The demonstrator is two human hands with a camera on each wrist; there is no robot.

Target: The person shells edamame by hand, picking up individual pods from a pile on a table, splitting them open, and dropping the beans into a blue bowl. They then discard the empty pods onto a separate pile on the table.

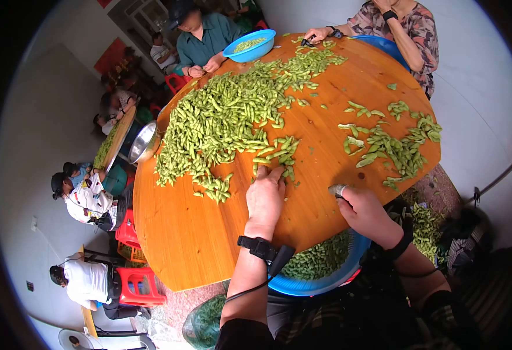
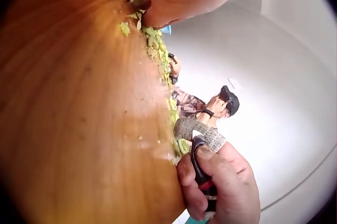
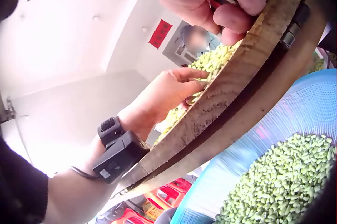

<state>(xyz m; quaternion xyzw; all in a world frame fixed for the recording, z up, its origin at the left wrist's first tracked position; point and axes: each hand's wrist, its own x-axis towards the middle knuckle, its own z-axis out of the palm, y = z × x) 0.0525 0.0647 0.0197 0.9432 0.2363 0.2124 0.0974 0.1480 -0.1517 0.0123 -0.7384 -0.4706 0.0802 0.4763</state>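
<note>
My left hand reaches over the wooden table, its fingertips at a few green soybean pods. The left wrist view shows a pod between its thumb and fingers. Close to the table's near edge, my right hand grips a small black-handled tool with a red band and a short pale tip. A grey knitted cover wraps one finger beside that tip. The large pod heap lies beyond my left hand.
Below the near edge stands a blue basin of shelled beans. More pods are spread at right. Two people sit across, beside a blue bowl. A metal bowl is at the left edge; red stools stand beyond.
</note>
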